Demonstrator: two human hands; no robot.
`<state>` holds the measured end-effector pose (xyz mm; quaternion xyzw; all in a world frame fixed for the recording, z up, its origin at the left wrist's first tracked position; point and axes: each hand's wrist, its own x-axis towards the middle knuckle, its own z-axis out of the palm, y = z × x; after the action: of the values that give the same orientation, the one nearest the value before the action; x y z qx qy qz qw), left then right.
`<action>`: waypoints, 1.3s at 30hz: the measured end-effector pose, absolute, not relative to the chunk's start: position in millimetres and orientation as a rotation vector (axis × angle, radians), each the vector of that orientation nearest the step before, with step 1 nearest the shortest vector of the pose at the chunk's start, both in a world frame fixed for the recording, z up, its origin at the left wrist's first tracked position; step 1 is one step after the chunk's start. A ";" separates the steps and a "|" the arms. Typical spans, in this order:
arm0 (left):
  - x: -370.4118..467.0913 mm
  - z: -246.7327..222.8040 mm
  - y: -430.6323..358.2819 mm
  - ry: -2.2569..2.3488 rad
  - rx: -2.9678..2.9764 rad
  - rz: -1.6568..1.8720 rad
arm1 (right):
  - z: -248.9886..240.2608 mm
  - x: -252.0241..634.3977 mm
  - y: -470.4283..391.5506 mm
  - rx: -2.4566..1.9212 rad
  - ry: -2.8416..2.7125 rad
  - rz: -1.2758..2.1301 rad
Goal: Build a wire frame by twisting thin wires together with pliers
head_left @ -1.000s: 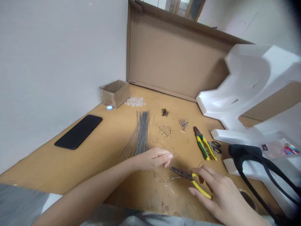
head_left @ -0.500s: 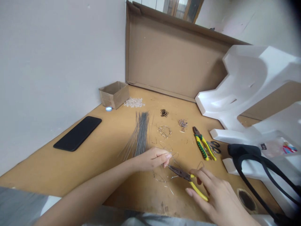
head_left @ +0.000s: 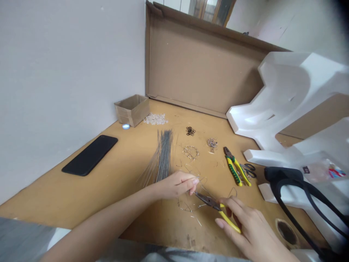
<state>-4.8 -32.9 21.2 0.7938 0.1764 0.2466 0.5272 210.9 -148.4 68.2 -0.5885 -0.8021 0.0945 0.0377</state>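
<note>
Yellow-handled pliers (head_left: 214,204) are gripped by the right hand (head_left: 247,222) near the desk's (head_left: 152,227) front edge. Fingers closed, the left hand (head_left: 178,185) pinches thin wire (head_left: 195,193) at the pliers' tips.

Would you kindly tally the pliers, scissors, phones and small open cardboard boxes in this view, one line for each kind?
Pliers: 2 (yellow-handled pliers in the right hand, green-and-yellow pliers on the table)
Scissors: 1
Black phone: 1
Small open cardboard box: 1
Total: 5
</note>
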 end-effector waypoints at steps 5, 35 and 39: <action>-4.0 21.9 -32.6 0.413 1.893 0.591 | 66.6 211.1 -149.3 -1.816 -2.465 0.324; -2.7 20.8 -34.8 0.430 1.874 0.580 | 71.3 207.2 -150.1 -1.765 -2.528 0.215; -1.6 20.0 -34.8 0.463 1.856 0.569 | 72.4 205.3 -150.6 -1.734 -2.527 0.122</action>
<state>-1.6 -34.8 20.0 0.7815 0.1948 0.2395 0.5422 205.3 -150.6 72.4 -0.5649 -0.8234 0.0399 0.0370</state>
